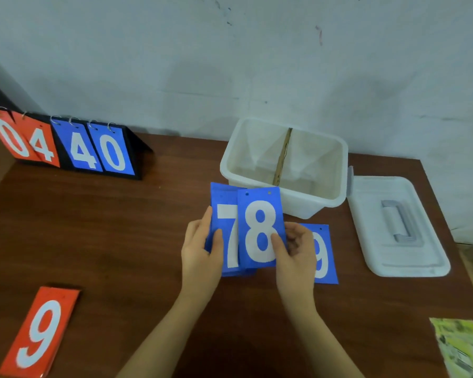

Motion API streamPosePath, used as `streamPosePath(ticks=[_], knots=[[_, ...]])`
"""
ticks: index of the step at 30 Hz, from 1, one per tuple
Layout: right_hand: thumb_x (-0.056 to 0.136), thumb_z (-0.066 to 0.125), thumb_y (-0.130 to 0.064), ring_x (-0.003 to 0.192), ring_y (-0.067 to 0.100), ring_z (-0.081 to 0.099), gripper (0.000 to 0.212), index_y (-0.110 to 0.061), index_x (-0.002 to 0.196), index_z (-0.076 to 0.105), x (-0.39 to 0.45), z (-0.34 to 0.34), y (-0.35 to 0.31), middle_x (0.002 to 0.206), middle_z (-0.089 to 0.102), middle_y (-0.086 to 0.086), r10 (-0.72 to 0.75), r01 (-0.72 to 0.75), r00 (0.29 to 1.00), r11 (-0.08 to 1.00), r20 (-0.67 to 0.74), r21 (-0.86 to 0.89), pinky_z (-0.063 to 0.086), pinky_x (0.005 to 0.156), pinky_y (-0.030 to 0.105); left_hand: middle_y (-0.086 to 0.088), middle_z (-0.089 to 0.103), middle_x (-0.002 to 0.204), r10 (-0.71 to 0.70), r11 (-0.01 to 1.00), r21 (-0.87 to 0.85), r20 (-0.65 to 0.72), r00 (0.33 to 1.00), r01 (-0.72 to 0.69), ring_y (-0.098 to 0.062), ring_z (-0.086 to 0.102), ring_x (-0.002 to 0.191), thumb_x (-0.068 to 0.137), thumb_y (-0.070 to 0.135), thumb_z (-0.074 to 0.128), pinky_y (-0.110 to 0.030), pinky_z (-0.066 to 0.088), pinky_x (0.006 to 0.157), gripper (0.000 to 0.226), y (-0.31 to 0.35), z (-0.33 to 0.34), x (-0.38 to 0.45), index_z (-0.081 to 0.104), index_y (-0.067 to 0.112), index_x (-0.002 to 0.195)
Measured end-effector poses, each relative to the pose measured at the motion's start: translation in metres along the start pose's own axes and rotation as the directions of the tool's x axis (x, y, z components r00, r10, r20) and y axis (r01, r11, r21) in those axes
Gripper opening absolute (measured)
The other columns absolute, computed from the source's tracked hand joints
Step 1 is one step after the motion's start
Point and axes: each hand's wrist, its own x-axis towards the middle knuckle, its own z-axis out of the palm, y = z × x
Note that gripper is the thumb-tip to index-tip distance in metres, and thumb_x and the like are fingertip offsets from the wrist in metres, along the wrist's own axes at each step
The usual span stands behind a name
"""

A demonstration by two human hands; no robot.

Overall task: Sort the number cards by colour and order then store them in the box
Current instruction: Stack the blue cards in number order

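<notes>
My left hand [201, 252] holds a stack of blue number cards [225, 214] with a white 7 on top. My right hand [295, 252] grips a blue 8 card [260, 214] that overlaps the right side of the stack. A blue 9 card [324, 257] lies flat on the table just right of my right hand, partly hidden by it. A red 9 card [43, 331] lies at the front left, on top of what looks like a red pile. The white box [309, 205] stands open behind the cards, with a cardboard divider [283, 156] across its middle.
The box's white lid [377, 255] with a grey handle lies to the right of the box. A black flip scoreboard [66, 143] showing red 0 4 and blue 4 0 stands at the back left. A yellow-green printed sheet [462, 347] lies at the front right corner. The wall is close behind.
</notes>
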Motion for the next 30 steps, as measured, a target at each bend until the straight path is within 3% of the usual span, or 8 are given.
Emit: streamPosePath(ticks=[7, 10, 14, 18, 22, 25, 27, 30], knots=[[0.084, 0.067, -0.023, 0.091, -0.001, 0.059, 0.023, -0.022, 0.105, 0.057, -0.009, 0.006, 0.002, 0.099, 0.059, -0.013, -0.090, 0.092, 0.996, 0.980, 0.017, -0.176, 0.048, 0.066, 0.006, 0.003, 0.053, 0.101, 0.177, 0.984, 0.026, -0.006, 0.984, -0.177, 0.001, 0.055, 0.095, 0.089, 0.008, 0.058, -0.036, 0.058, 0.072, 0.051, 0.011, 0.021, -0.004, 0.043, 0.017, 0.137], [0.088, 0.062, -0.020, 0.091, 0.009, 0.056, 0.014, -0.017, 0.102, 0.060, 0.011, -0.018, 0.020, 0.095, 0.055, -0.008, -0.162, 0.120, 0.979, 0.947, -0.120, -0.298, 0.045, 0.074, 0.008, 0.008, 0.050, 0.102, 0.180, 0.984, 0.002, 0.003, 0.984, -0.180, 0.009, 0.054, 0.096, 0.089, 0.006, 0.057, -0.025, 0.057, 0.067, 0.051, 0.010, 0.022, -0.001, 0.043, 0.016, 0.137], [0.087, 0.063, -0.030, 0.118, 0.033, 0.044, 0.046, -0.007, 0.124, 0.051, 0.052, -0.066, 0.068, 0.126, 0.047, 0.012, 0.085, -0.271, 0.944, 0.755, -0.320, -0.597, 0.038, 0.101, 0.044, 0.007, 0.049, 0.104, 0.151, 0.989, 0.000, 0.012, 0.989, -0.151, 0.001, 0.057, 0.100, 0.089, 0.012, 0.055, -0.007, 0.050, 0.059, 0.050, 0.007, 0.025, 0.001, 0.041, 0.019, 0.136], [0.075, 0.076, -0.034, 0.126, 0.038, 0.033, 0.074, -0.004, 0.131, 0.040, 0.062, -0.079, 0.087, 0.135, 0.036, 0.019, 0.177, -0.414, 0.903, 0.603, -0.392, -0.682, 0.028, 0.105, 0.049, 0.004, 0.048, 0.110, 0.089, 0.995, 0.035, 0.005, 0.996, -0.089, -0.010, 0.058, 0.102, 0.089, 0.014, 0.055, -0.012, 0.054, 0.062, 0.050, -0.003, 0.029, -0.003, 0.041, 0.019, 0.137], [0.068, 0.082, -0.026, 0.125, 0.036, 0.034, 0.073, -0.006, 0.124, 0.040, 0.063, -0.071, 0.090, 0.132, 0.036, 0.016, 0.239, -0.467, 0.877, 0.626, -0.416, -0.624, 0.027, 0.105, 0.048, 0.005, 0.049, 0.114, 0.042, 0.997, 0.068, -0.005, 0.999, -0.041, -0.011, 0.056, 0.106, 0.090, 0.016, 0.055, -0.019, 0.058, 0.065, 0.051, -0.009, 0.030, -0.010, 0.040, 0.021, 0.138], [0.078, 0.073, -0.012, 0.117, 0.031, 0.046, 0.046, -0.013, 0.112, 0.042, 0.061, -0.073, 0.094, 0.116, 0.050, 0.009, 0.207, -0.363, 0.923, 0.752, -0.325, -0.551, 0.035, 0.103, 0.046, 0.005, 0.048, 0.113, 0.015, 0.998, 0.066, -0.016, 1.000, -0.014, -0.010, 0.055, 0.104, 0.090, 0.015, 0.054, -0.018, 0.057, 0.062, 0.051, -0.012, 0.031, -0.012, 0.040, 0.021, 0.139], [0.088, 0.061, -0.009, 0.111, 0.023, 0.054, 0.028, -0.017, 0.108, 0.043, 0.053, -0.077, 0.090, 0.108, 0.054, 0.003, 0.189, -0.264, 0.957, 0.883, -0.221, -0.389, 0.050, 0.087, 0.037, 0.005, 0.048, 0.115, -0.016, 0.997, 0.073, -0.019, 1.000, 0.018, -0.011, 0.055, 0.106, 0.090, 0.017, 0.053, -0.023, 0.058, 0.064, 0.052, -0.015, 0.030, -0.013, 0.038, 0.022, 0.140], [0.092, 0.057, -0.010, 0.110, 0.014, 0.056, 0.024, -0.018, 0.113, 0.047, 0.034, -0.078, 0.072, 0.108, 0.056, -0.005, 0.075, -0.103, 0.986, 0.976, -0.148, -0.191, 0.054, 0.071, 0.024, 0.002, 0.048, 0.119, -0.043, 0.995, 0.088, -0.044, 0.998, 0.047, -0.014, 0.055, 0.109, 0.091, 0.017, 0.053, -0.027, 0.057, 0.067, 0.051, -0.024, 0.028, -0.015, 0.038, 0.020, 0.140]])
